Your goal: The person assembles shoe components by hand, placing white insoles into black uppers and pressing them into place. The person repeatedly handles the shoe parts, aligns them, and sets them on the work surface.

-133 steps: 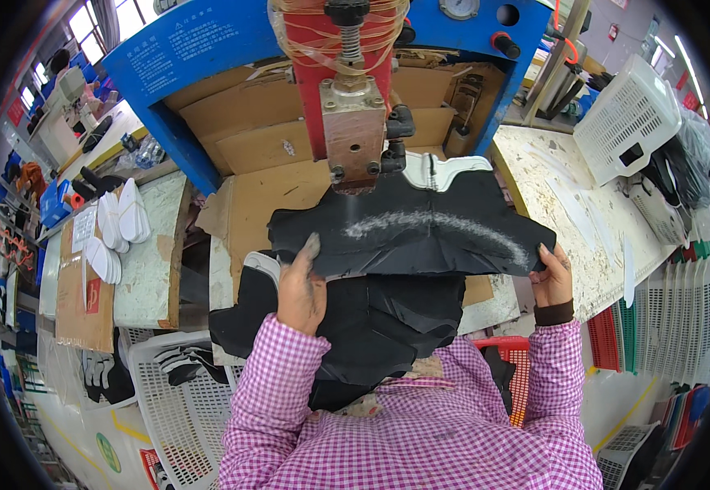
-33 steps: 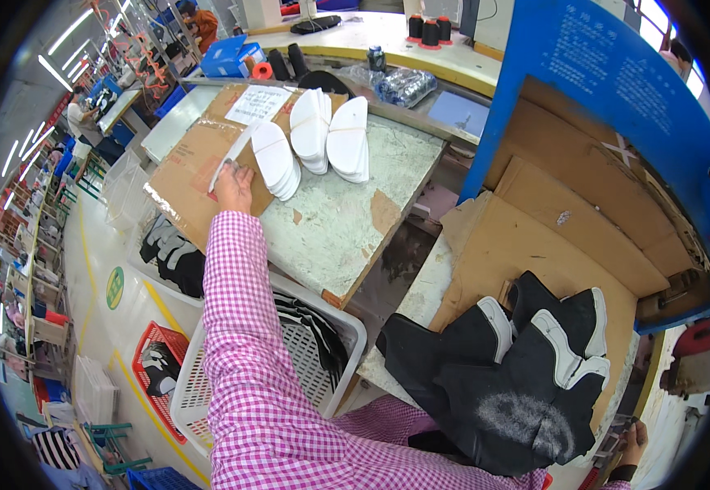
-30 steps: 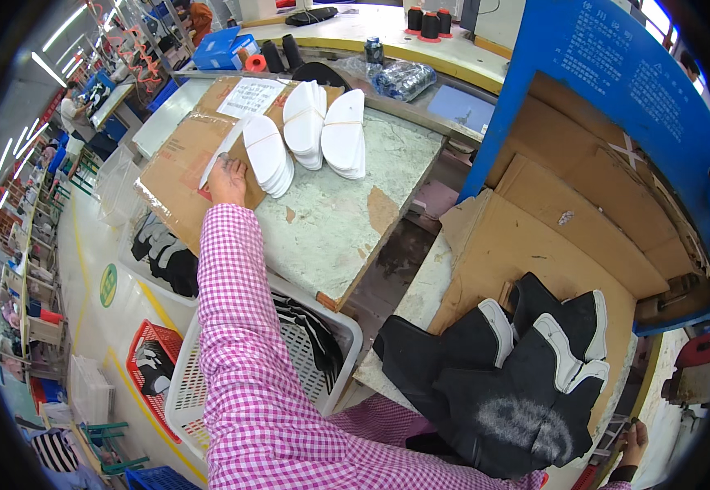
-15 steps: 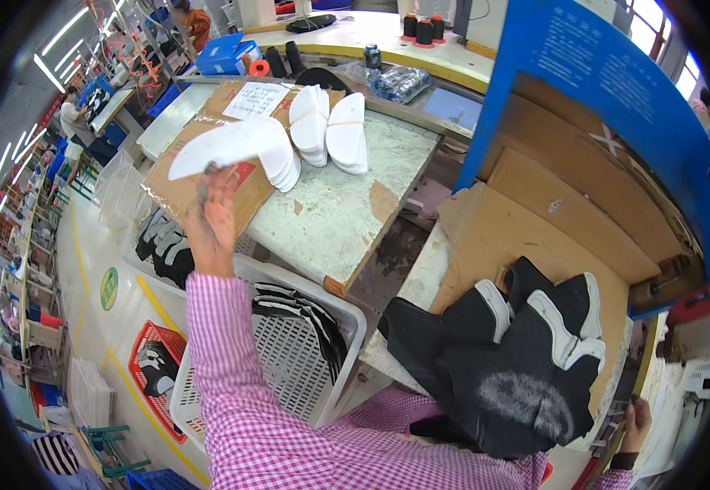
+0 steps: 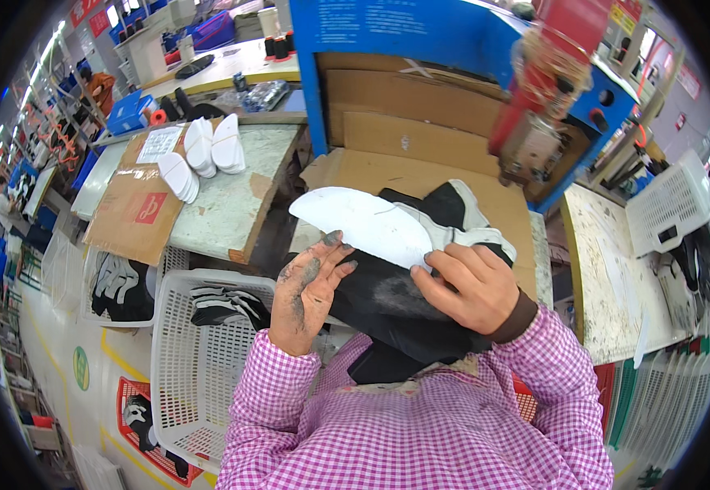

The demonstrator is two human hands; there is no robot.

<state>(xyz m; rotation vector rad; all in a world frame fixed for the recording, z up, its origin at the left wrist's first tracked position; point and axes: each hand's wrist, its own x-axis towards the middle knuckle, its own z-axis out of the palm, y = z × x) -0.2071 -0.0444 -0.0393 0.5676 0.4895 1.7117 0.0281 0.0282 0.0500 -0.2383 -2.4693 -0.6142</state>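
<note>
A thin white half-oval cutout is stretched between my hands above the bench. My left hand, smudged dark on palm and fingertips, has its fingers closed at the cutout's lower left edge. My right hand pinches the right end between thumb and fingers. Under and behind the cutout lie black fabric pieces with white curved trim, partly hidden by it and by my hands. Part of the black fabric hangs over toward my lap.
Stacks of white cutouts lie on the left table beside a flattened cardboard box. White basket stands below it. Ahead is a blue machine frame with a red arm. A white crate is at right.
My left hand has come from the left table to the bench with the white cutout. My right hand has moved in from the far right and now grips its other end. The view has swung right.
</note>
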